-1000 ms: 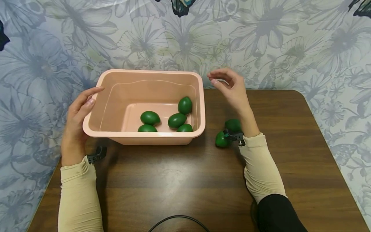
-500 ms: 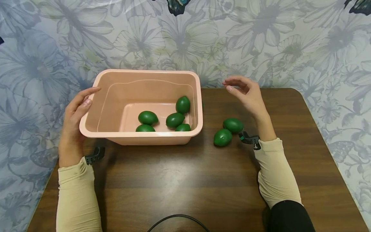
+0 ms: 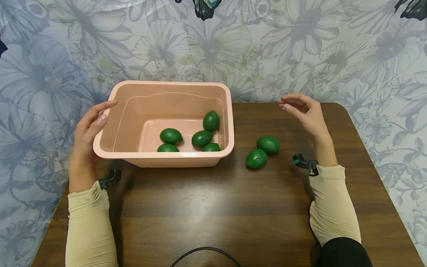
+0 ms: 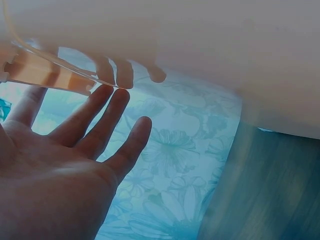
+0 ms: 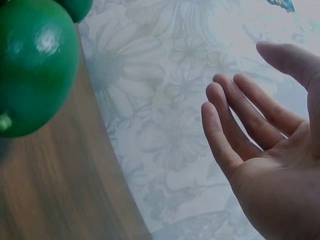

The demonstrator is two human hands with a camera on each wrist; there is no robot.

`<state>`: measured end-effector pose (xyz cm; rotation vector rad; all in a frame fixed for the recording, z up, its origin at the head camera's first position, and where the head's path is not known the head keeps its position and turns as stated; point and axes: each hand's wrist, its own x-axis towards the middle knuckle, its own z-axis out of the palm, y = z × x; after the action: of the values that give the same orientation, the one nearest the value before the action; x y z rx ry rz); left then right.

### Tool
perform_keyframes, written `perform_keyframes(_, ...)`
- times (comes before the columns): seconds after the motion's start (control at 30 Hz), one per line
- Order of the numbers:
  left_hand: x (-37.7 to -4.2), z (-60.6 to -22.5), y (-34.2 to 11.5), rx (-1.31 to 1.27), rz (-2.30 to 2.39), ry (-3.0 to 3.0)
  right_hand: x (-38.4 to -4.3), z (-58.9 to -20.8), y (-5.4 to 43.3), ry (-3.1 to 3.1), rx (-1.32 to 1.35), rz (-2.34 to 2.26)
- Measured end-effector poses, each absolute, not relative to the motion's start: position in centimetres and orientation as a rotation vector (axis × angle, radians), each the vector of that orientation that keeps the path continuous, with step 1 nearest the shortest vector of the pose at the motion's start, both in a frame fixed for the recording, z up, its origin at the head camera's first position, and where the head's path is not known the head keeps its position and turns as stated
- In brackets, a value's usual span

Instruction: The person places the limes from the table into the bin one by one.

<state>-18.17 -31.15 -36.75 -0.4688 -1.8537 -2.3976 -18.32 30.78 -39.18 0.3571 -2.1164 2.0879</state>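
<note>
A peach plastic tub (image 3: 163, 155) holds several glossy green oval fruits (image 3: 201, 139); their exact kind is unclear. My left hand (image 3: 85, 144) holds the tub's left rim, its index fingertip over the edge and thumb beside it. In the left wrist view, other fingers of that hand (image 4: 75, 170) reach up against the outer wall. To the right of the tub, two more green fruits (image 3: 256, 158) touch each other on the table. Beyond them my right hand (image 3: 308, 118) hovers with nothing in it, fingers loosely bent; the right wrist view shows its bare palm (image 5: 275, 185).
The dark wooden table (image 3: 200, 207) ends at a rounded far right corner. Floral cloth (image 3: 293, 44) covers the area behind and beside it. A black cable (image 3: 207, 247) curves at the near edge. Each wrist wears a dark strap with a camera mount (image 3: 305, 163).
My right hand has moved right, away from the tub, uncovering the two fruits on the table. The left hand and the tub stay in place.
</note>
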Motion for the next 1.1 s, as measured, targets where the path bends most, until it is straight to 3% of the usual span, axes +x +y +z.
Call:
perform_keyframes(0.27, -18.1, -37.2, -31.2, -0.443, -2.378, -1.879, -18.1, -40.8, 32.6, -2.248, 0.477, 2.304)
perform_keyframes(0.6, -18.2, -36.8, -31.3, -0.405, -2.364, -1.9, -18.5, -44.4, 33.7, -2.49, 0.983, 2.502)
perform_keyframes(1.1, -18.1, -36.7, -31.2, -0.392, -2.36, -1.908, -18.7, -45.2, 32.9, -2.968, 1.085, 2.108)
